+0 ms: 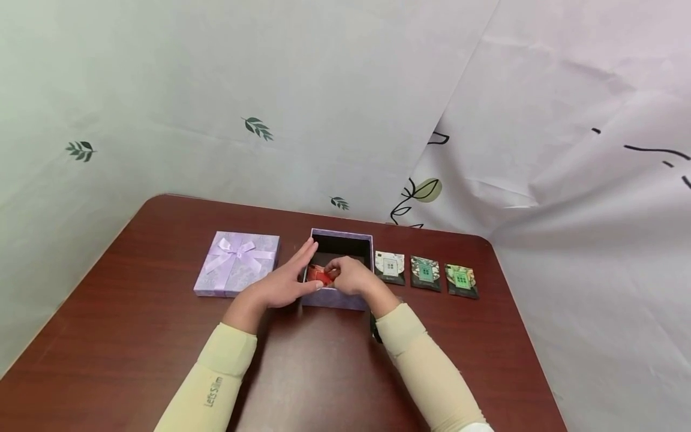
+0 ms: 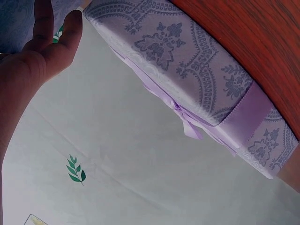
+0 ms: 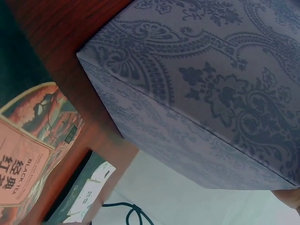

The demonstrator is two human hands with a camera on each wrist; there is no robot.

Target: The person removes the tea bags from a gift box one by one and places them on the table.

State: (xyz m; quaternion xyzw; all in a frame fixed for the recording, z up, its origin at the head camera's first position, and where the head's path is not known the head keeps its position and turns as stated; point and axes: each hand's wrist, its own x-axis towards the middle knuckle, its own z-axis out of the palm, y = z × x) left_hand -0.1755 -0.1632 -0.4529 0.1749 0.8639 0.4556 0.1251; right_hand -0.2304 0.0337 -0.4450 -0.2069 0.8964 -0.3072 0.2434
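A purple patterned gift box (image 1: 345, 299) stands uncovered in the middle of the table, dark inside. In the head view my right hand (image 1: 353, 276) reaches into it and pinches a red packet (image 1: 318, 274) near the front left corner. My left hand (image 1: 281, 284) lies along the box's left side with its fingers straight, the thumb near the red packet. The left wrist view has this left hand (image 2: 51, 47) at the upper left. The right wrist view is largely filled by the box's patterned side (image 3: 197, 93); the right hand's fingers are mostly hidden there.
Left of the box lies its lid (image 1: 216, 282) with a lilac bow. To the right lie a white tea packet (image 1: 390, 267), a dark green one (image 1: 425, 273) and a light green one (image 1: 461, 280). A black tea packet (image 3: 23, 164) lies under the right wrist.
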